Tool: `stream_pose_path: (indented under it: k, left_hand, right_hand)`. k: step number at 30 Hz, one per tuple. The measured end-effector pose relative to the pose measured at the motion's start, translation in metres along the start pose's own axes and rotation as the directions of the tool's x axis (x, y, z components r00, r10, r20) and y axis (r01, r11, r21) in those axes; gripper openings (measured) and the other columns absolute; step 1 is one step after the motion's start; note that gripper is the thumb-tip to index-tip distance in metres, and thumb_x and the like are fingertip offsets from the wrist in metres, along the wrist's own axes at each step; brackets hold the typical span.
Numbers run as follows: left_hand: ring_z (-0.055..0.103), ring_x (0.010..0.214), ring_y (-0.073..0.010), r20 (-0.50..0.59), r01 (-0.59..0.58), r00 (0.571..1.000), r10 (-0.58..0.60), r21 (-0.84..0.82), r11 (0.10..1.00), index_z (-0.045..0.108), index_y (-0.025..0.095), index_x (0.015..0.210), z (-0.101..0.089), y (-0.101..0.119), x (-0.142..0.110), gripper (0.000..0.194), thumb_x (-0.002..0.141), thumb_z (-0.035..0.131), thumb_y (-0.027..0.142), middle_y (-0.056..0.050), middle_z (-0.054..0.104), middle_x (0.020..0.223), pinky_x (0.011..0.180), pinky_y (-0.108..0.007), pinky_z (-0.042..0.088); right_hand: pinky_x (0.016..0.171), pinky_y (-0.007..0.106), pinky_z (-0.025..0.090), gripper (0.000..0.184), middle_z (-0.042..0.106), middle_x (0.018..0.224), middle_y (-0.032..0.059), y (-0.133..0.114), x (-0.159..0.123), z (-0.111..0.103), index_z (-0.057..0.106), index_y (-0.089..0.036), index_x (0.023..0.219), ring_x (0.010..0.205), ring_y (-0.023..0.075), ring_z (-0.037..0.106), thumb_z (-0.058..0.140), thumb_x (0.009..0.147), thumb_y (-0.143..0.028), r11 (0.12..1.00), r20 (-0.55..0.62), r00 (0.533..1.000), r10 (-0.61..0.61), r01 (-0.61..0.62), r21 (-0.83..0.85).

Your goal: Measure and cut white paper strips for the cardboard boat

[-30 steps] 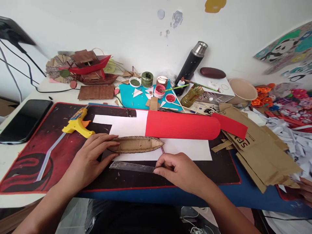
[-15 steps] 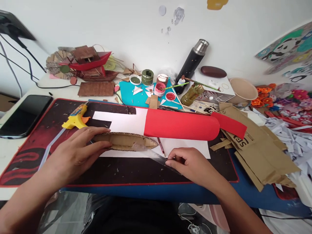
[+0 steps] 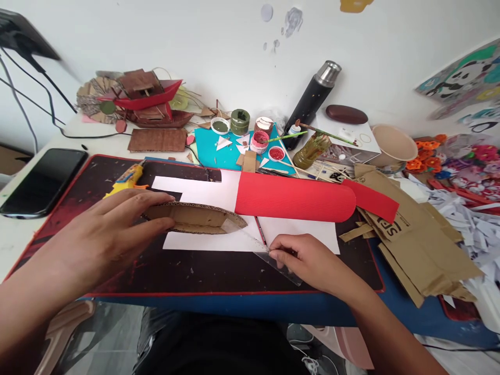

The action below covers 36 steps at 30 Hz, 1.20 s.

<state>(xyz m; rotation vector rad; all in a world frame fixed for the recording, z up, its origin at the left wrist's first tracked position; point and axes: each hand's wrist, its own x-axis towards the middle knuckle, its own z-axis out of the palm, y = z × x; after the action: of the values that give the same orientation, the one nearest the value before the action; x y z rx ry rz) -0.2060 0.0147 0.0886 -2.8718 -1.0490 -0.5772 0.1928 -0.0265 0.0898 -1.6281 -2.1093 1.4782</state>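
My left hand (image 3: 113, 224) grips the left end of a small boat hull of brown cardboard (image 3: 197, 217), thumb inside and fingers over the far wall. The hull's corrugated rim shows, and its pointed end faces right. My right hand (image 3: 299, 258) is closed on a clear plastic ruler (image 3: 250, 239). The ruler slants up to the left, its far end at the hull's right part. White paper (image 3: 211, 242) lies beneath the hull. A dark red pencil (image 3: 260, 230) rests on the paper beside my right hand.
Red corrugated sheet (image 3: 292, 195) lies behind my right hand. A yellow glue gun (image 3: 127, 179) sits behind my left hand. Open paint jars (image 3: 239, 122), a black thermos (image 3: 314, 99) and finished model boats (image 3: 146, 96) stand at the back. Cardboard pieces (image 3: 422, 245) are stacked at right.
The hull has risen and shifted slightly left, tilting in my left hand. The ruler's tip has withdrawn a little to the right and its angle is steeper. The view has shifted slightly.
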Motion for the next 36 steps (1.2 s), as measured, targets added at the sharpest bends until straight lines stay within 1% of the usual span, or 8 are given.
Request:
stream_pose_path:
  k: [5, 8, 12, 15, 22, 24, 28, 36]
  left_hand:
    - [0.065, 0.125, -0.0284, 0.005, 0.076, 0.997, -0.076, -0.096, 0.992, 0.083, 0.035, 0.106, 0.001, -0.001, -0.002, 0.029, 0.105, 0.054, 0.034, -0.005, 0.074, 0.134, 0.104, -0.048, 0.061]
    - [0.065, 0.124, -0.0281, 0.025, 0.110, 0.994, -0.107, -0.157, 0.982, 0.082, 0.035, 0.106, 0.000, 0.000, -0.001, 0.026, 0.104, 0.056, 0.032, -0.004, 0.074, 0.134, 0.106, -0.048, 0.059]
    - [0.065, 0.126, -0.0292, -0.004, 0.008, 1.000, -0.008, -0.091, 0.996, 0.080, 0.032, 0.108, -0.001, -0.002, -0.002, 0.027, 0.104, 0.054, 0.025, -0.006, 0.072, 0.138, 0.106, -0.047, 0.057]
    - [0.064, 0.129, -0.0316, 0.026, -0.052, 0.998, 0.052, -0.021, 0.998, 0.078, 0.029, 0.111, -0.003, -0.005, -0.004, 0.027, 0.104, 0.053, 0.024, -0.011, 0.070, 0.141, 0.106, -0.049, 0.056]
    - [0.064, 0.128, -0.0302, 0.018, -0.042, 0.999, 0.042, -0.036, 0.998, 0.079, 0.030, 0.111, -0.003, -0.005, -0.004, 0.028, 0.104, 0.052, 0.023, -0.009, 0.071, 0.140, 0.106, -0.048, 0.056]
    - [0.062, 0.133, -0.0307, 0.032, -0.056, 0.998, 0.057, -0.019, 0.998, 0.078, 0.028, 0.114, -0.003, -0.006, -0.005, 0.029, 0.104, 0.052, 0.021, -0.010, 0.068, 0.144, 0.108, -0.049, 0.056]
    - [0.059, 0.138, -0.0306, 0.109, -0.084, 0.991, 0.080, 0.027, 0.996, 0.075, 0.024, 0.119, -0.004, -0.009, -0.009, 0.026, 0.105, 0.054, 0.020, -0.012, 0.063, 0.151, 0.112, -0.047, 0.053]
    - [0.058, 0.138, -0.0310, 0.107, -0.085, 0.991, 0.082, 0.026, 0.996, 0.074, 0.023, 0.119, -0.003, -0.007, -0.008, 0.025, 0.106, 0.054, 0.018, -0.013, 0.062, 0.149, 0.112, -0.047, 0.052]
  right_hand:
    - [0.065, 0.028, 0.045, 0.025, 0.072, 0.073, -0.0013, 0.002, 0.007, 0.001, 0.071, -0.023, 0.091, 0.068, 0.0175, 0.066, 0.057, 0.109, -0.033, 0.997, -0.052, 0.997, 0.061, -0.059, 0.047]
    - [0.064, 0.028, 0.044, 0.027, 0.069, 0.069, -0.0022, 0.002, 0.011, 0.000, 0.073, -0.022, 0.091, 0.065, 0.0170, 0.065, 0.057, 0.109, -0.035, 0.996, -0.049, 0.996, 0.074, -0.071, 0.052]
    - [0.066, 0.028, 0.045, 0.026, 0.068, 0.069, -0.0029, 0.004, 0.013, -0.003, 0.075, -0.023, 0.092, 0.065, 0.0168, 0.065, 0.059, 0.108, -0.034, 0.997, -0.037, 0.997, 0.066, -0.064, 0.051]
    - [0.067, 0.028, 0.045, 0.027, 0.070, 0.072, -0.0021, 0.006, 0.014, -0.005, 0.076, -0.023, 0.091, 0.066, 0.0168, 0.065, 0.060, 0.108, -0.035, 0.996, -0.041, 0.997, 0.068, -0.066, 0.055]
    - [0.066, 0.029, 0.044, 0.028, 0.069, 0.070, -0.0016, 0.010, 0.015, -0.010, 0.078, -0.022, 0.090, 0.066, 0.0174, 0.063, 0.061, 0.107, -0.036, 0.995, -0.030, 0.996, 0.082, -0.080, 0.060]
    - [0.066, 0.029, 0.043, 0.028, 0.070, 0.071, -0.0013, 0.012, 0.016, -0.011, 0.078, -0.022, 0.089, 0.066, 0.0176, 0.063, 0.061, 0.107, -0.037, 0.995, -0.032, 0.996, 0.086, -0.084, 0.057]
    - [0.065, 0.029, 0.043, 0.029, 0.070, 0.071, -0.0004, 0.016, 0.018, -0.011, 0.078, -0.022, 0.089, 0.066, 0.0179, 0.063, 0.062, 0.106, -0.041, 0.994, -0.021, 0.995, 0.101, -0.100, 0.048]
    - [0.066, 0.030, 0.042, 0.029, 0.071, 0.074, -0.0003, 0.015, 0.019, -0.012, 0.076, -0.023, 0.087, 0.068, 0.0180, 0.062, 0.062, 0.106, -0.040, 0.995, -0.025, 0.995, 0.097, -0.097, 0.025]
